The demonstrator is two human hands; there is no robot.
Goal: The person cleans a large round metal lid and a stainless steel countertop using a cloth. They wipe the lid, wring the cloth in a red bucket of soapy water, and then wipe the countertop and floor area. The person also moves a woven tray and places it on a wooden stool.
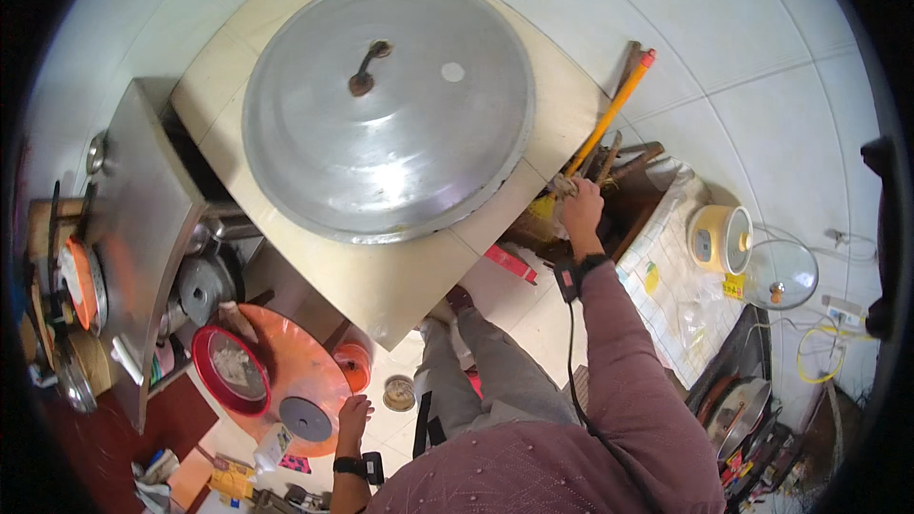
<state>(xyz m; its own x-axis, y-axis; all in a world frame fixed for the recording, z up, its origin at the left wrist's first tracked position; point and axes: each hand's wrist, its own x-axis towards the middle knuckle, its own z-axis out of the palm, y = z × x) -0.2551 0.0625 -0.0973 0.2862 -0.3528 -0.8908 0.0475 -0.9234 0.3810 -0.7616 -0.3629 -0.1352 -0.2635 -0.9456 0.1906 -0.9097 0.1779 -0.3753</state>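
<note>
My right hand (583,208) is closed around a crumpled beige cloth (565,187) beside the right corner of a tiled stove top (400,285). Just past it, a yellow-orange pole (607,111) with a red tip leans against the wall. Sticks of firewood (639,160) stand close to that hand. A wide, domed aluminium lid (428,150) with a dark handle (369,70) covers most of the stove top. My left hand (354,410) hangs low with nothing in it, next to a large orange basin (314,350).
Right of me, a cloth-covered table (664,307) holds a cream electric cooker (716,239) and a glass lid (780,273). A red-rimmed bowl (232,371) sits over the orange basin. Further left is a metal cabinet (143,200). On the floor lie a tin (399,393) and an orange bucket (352,365).
</note>
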